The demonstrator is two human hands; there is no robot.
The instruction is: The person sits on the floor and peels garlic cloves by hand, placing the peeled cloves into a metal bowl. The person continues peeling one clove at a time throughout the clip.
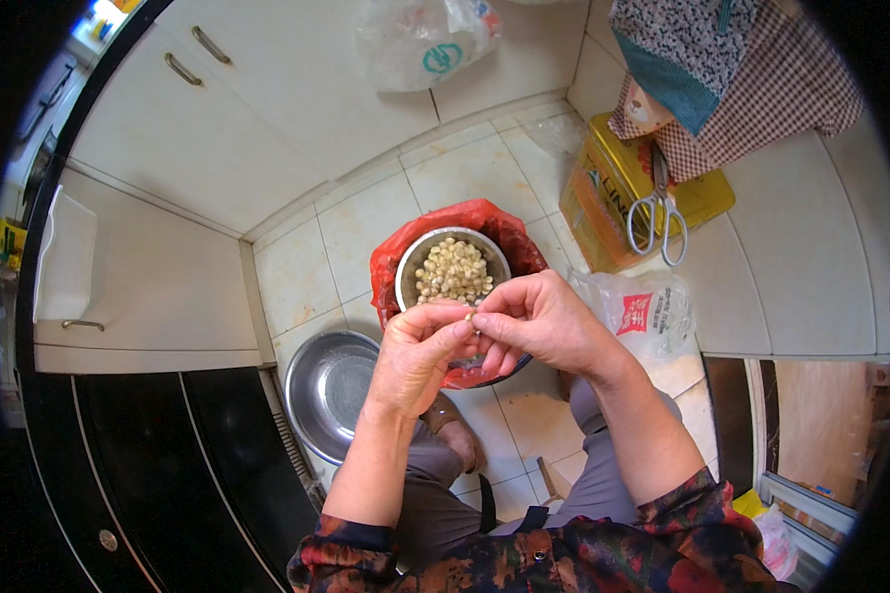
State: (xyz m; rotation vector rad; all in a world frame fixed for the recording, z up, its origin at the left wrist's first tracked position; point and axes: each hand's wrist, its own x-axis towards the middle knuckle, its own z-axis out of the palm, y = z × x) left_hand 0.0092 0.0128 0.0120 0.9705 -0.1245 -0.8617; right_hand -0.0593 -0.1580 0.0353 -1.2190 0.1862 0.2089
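Note:
My left hand [419, 348] and my right hand [545, 322] meet in front of me, above the near side of a steel bowl. Thumbs and fingertips of both pinch one small, pale greenish seed [470, 316] between them. Beneath, the steel bowl [403, 276] holds a heap of similar pale round seeds [452, 268], perhaps lotus seeds. It sits in the mouth of a red plastic bag [482, 213], which seems to line a larger container. My fingers hide the bowl's near rim and part of what lies in the bag below.
A wide steel basin [334, 389] stands on the tiled floor [363, 189] by my left foot. Scissors [660, 215] hang against a yellow tin [615, 200], near checked cloth [771, 96]. A clear plastic bag [660, 311] lies at right. White cabinets [267, 96] border the floor.

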